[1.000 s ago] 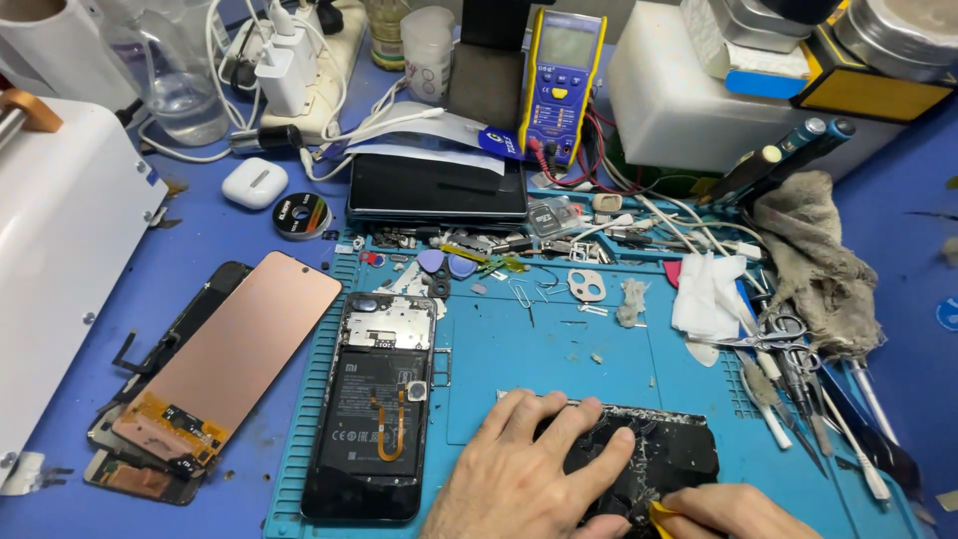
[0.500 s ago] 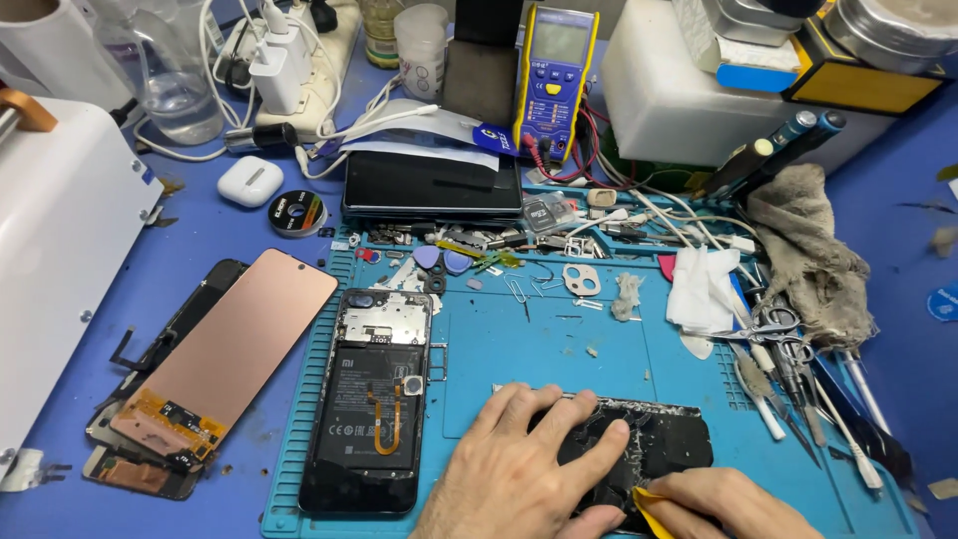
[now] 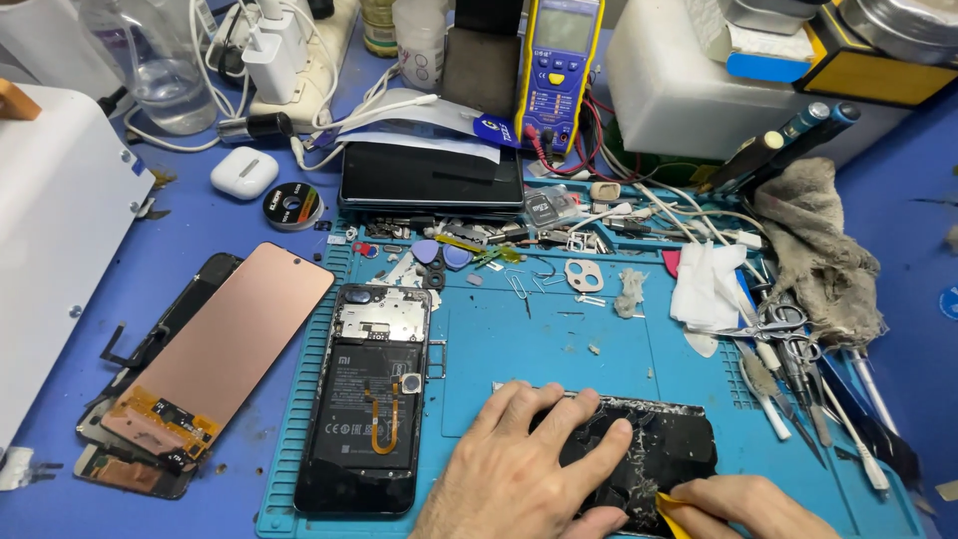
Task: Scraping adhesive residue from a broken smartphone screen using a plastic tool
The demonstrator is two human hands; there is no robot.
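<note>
The left hand (image 3: 524,474) lies flat, fingers spread, pressing a black phone panel (image 3: 679,449) onto the blue mat (image 3: 559,329) near the table's front edge. The right hand (image 3: 748,504), mostly cut off by the frame, seems to pinch a yellow pick (image 3: 674,509) against the panel's glue-flecked corner. An opened phone (image 3: 364,409) lies just left.

An opened phone (image 3: 367,399) with its back off lies on the blue work mat (image 3: 559,339), near the mat's left edge. Off that edge, a copper-toned screen panel (image 3: 225,344) rests on the blue tabletop (image 3: 200,230). Toward the far edge — a yellow multimeter (image 3: 557,60), a white earbud case (image 3: 243,172), a dark tablet (image 3: 431,180). Near the right edge, a grey rag (image 3: 818,250) and scissors (image 3: 788,334).
</note>
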